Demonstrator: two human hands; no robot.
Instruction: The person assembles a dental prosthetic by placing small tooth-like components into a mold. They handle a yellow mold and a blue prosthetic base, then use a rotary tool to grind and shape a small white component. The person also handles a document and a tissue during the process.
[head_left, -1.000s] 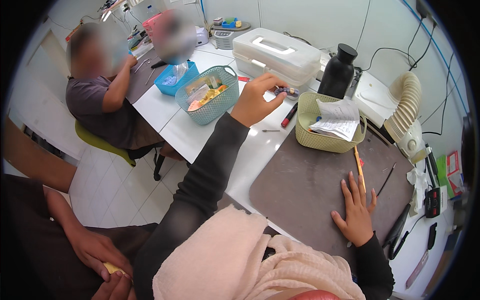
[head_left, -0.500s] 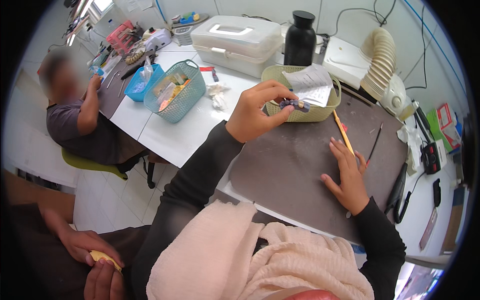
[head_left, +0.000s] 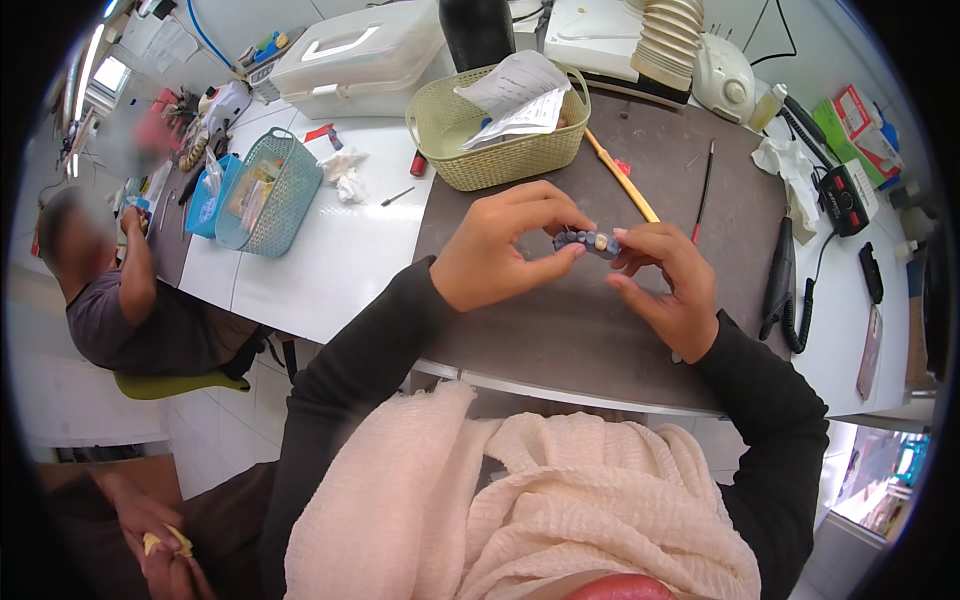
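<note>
Both hands meet over the grey mat and hold one small thing between their fingertips: a blue-grey dental model with a row of teeth. My left hand pinches its left end with thumb and fingers. My right hand grips its right end. The model is lifted slightly above the mat. A yellow-orange pencil lies on the mat just behind the hands.
A green basket with papers stands at the mat's back edge, a white plastic case behind it. A thin brush, a black handpiece with coiled cord and a teal basket lie around. A person sits at left; another hand at bottom left.
My left hand came back from the far side of the table with the small model. My right hand rose off the mat and took hold of its other end.
</note>
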